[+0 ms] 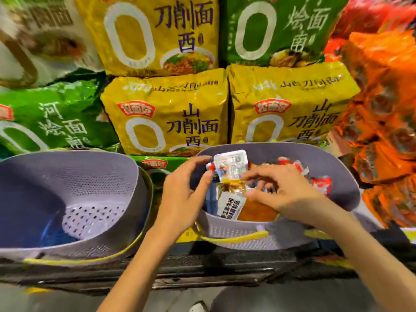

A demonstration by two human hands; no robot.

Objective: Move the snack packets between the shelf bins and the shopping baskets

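Listing, along the shelf point(202, 269) front edge: two lilac baskets. Left basket point(94, 174): one blue item point(57, 235), blurred, not identifiable. Right basket point(238, 231): heap of snack packets point(322, 183), overlapping and partly covered by the hands, number untellable. One silver packet point(230, 165) upright above the heap; right hand point(283, 192) pinches its right edge, fingers curled; left hand point(184, 190) loosely spread, thumb touching its left edge. Behind: three yellow noodle bags point(171, 118); three green noodle bags point(56, 118), one half hidden; orange packs point(382, 131), smeared.
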